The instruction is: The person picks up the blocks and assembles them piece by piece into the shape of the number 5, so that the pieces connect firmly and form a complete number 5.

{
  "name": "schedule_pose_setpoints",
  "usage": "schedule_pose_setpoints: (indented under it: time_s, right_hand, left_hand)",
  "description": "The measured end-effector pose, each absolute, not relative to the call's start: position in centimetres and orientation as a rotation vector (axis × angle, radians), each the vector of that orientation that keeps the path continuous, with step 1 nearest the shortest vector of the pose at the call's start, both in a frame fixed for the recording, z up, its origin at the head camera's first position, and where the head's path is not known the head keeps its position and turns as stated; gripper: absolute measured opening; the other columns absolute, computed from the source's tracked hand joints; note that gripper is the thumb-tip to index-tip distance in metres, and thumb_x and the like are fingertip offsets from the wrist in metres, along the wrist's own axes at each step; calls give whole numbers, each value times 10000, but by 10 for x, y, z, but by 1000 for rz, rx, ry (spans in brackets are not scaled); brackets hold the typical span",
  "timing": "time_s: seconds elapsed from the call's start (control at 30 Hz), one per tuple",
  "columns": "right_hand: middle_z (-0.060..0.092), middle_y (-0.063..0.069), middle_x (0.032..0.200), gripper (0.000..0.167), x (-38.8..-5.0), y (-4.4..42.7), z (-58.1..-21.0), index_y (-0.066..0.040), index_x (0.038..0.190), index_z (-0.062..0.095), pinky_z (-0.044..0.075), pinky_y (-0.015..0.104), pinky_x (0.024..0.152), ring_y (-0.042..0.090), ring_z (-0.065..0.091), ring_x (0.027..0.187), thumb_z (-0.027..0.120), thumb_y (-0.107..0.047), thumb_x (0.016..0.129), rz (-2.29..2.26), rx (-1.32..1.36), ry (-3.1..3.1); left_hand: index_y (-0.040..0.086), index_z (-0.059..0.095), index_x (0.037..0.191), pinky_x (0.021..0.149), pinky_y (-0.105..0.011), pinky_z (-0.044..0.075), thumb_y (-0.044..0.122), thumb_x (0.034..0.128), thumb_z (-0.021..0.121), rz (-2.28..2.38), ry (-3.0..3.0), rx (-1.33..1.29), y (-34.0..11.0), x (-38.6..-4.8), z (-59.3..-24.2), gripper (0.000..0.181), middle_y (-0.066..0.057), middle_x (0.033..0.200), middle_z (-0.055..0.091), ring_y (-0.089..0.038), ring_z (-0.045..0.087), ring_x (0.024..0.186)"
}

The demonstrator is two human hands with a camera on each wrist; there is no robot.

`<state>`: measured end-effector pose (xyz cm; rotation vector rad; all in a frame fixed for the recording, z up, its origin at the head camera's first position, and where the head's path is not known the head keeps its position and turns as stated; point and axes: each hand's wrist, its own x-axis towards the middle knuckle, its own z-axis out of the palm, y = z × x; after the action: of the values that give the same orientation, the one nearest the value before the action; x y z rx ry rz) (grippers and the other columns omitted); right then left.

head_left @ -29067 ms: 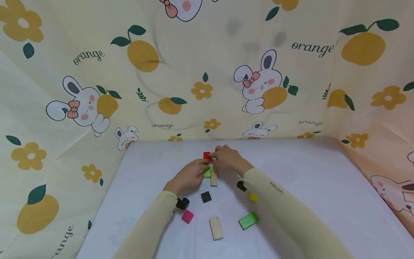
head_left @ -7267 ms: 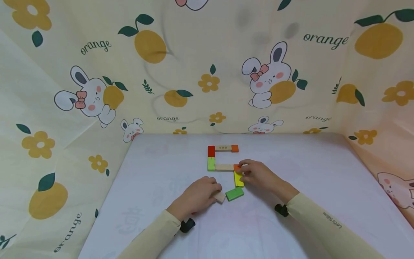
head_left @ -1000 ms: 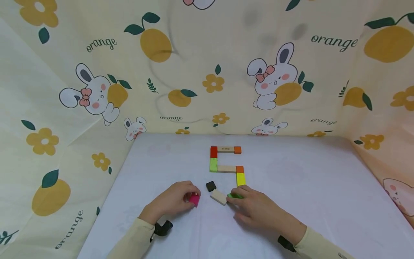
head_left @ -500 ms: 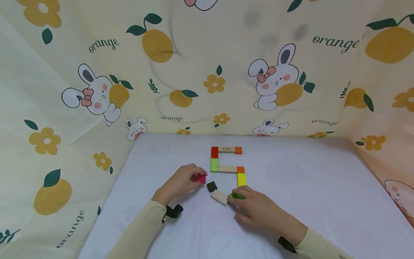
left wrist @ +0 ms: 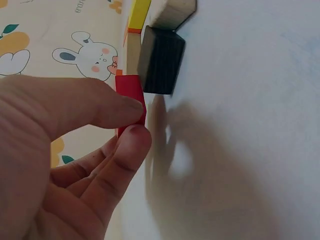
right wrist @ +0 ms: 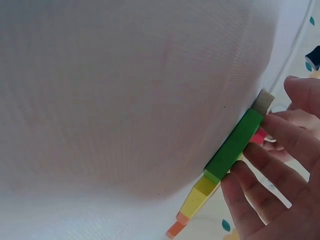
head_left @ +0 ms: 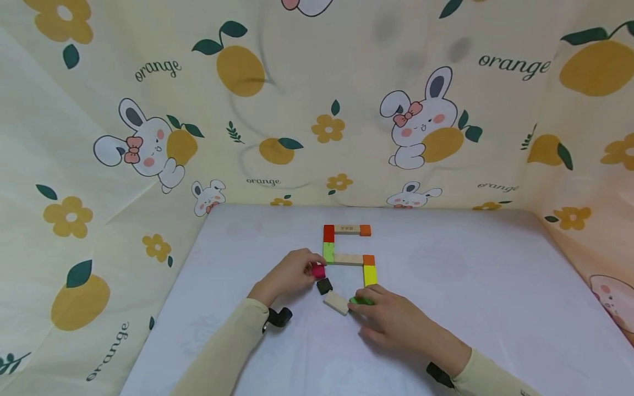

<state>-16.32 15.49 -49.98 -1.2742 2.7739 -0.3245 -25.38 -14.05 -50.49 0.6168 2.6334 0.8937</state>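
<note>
My left hand (head_left: 287,276) pinches a magenta block (head_left: 318,271) between thumb and fingertip, at the near-left of the black cube (head_left: 324,286); the left wrist view shows the magenta block (left wrist: 131,95) beside the black cube (left wrist: 162,62). Whether the two touch is hard to tell. Beyond the black cube lies a pale wooden block (head_left: 336,303). My right hand (head_left: 398,322) rests its fingertips along a green block (head_left: 360,301), mostly covered in the head view. In the right wrist view, those fingers lie fairly straight against the green block (right wrist: 234,145), the thumb standing apart.
Farther back, blocks lie end to end on the white cloth: orange (head_left: 365,230), lettered wooden (head_left: 346,229), red (head_left: 329,233), light green (head_left: 328,253), wooden (head_left: 348,259), a second orange (head_left: 369,260) and yellow (head_left: 370,274). A patterned curtain (head_left: 297,71) surrounds the table.
Over the last second my left hand has carried the magenta block forward and right, to the black cube. My right hand stays at the green block. Earlier, the row of blocks was shorter.
</note>
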Motion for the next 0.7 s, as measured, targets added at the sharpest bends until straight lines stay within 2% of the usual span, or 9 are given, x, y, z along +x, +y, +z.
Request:
schedule_pose_setpoints:
  time_s: [0.23,0.37,0.53,0.7]
  right_hand:
    - [667,27,1334,448,-162,154,-499,-152,1376,770,583,419,1011,224,569,1249,806,-331,968,-333,-1299,2788]
    - [666,28,1339,449,-162,154,-498,-152,1380,768,581,427,1013,227,570,1253,802,-333,969,-331,-1288,2784]
    - [665,33,1350,449,-162,154,-497,-151,1383,765,585,437,1006,232,571,1256,802,-326,971,-327,-1285,2779]
    - [662,32,1352,449,-162,154,-496,-154,1382,765,586,443,1007,236,567,1267,806,-328,970,-323,-1279,2777]
  left_hand:
    - [184,777,1337,847,-306,556,40,983,770,893,2633,626,-140,-252,-509,382,35,1093,631,-184,589,989]
    - [231,797,1318,880,-314,549,33,1005,735,890,2640,649,-141,-249,-511,375,38,1140,631,-172,583,1023]
    - [261,807,1307,916,-334,540,165,1049,745,862,2654,704,-139,-247,-512,283,37,1185,606,-162,570,1052]
    - [243,806,1307,977,-344,535,268,1024,794,843,2652,731,-136,-246,-513,285,29,1223,587,-152,572,1079]
